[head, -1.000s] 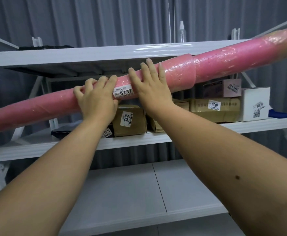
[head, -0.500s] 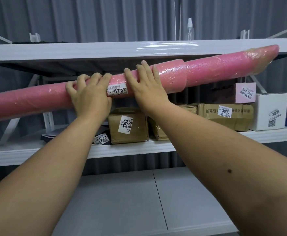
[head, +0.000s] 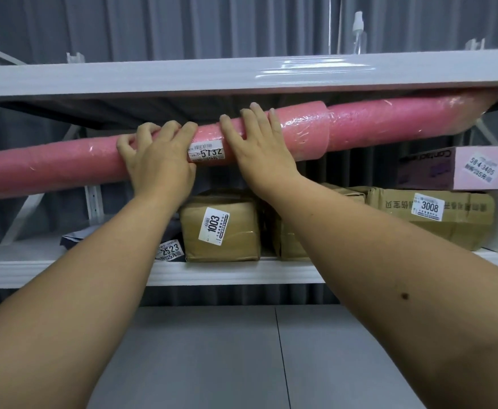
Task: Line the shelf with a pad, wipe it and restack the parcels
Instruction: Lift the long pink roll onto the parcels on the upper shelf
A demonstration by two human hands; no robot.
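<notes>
Head view, the only one: a long pink roll [head: 360, 125], film-wrapped and looking like foam padding, lies slantwise in the gap between the upper shelf board [head: 182, 76] and the parcels on the middle shelf [head: 227, 273]. Its right end is tucked up under the upper board; its left end runs out of the picture lower down. Both hands hold it near its middle. The left hand [head: 159, 163] has its fingers curled over the top of the roll, close together. The right hand [head: 259, 149] lies flatter, fingers slightly spread and bent over the curve; the thumbs are hidden, so I cannot tell whether either reaches underneath.

I would guess the roll is light for its length and fairly stiff, since it does not sag between the hands. The glossy wrap looks slippery. Holding it at the middle, hands apart, seems the right place to keep so long a thing balanced and its ends off the frame.

A white label [head: 208, 152] between the hands reads 5732. Below, a brown parcel [head: 221, 231] is marked 1003, a flat dark packet [head: 169, 250] to its left 2523, a long brown carton [head: 431, 216] 3008. A purple-and-pink box [head: 451, 169] on top of that carton reads 58-4-3405. A clear spray bottle [head: 359, 33] stands on the upper board, far right.
</notes>
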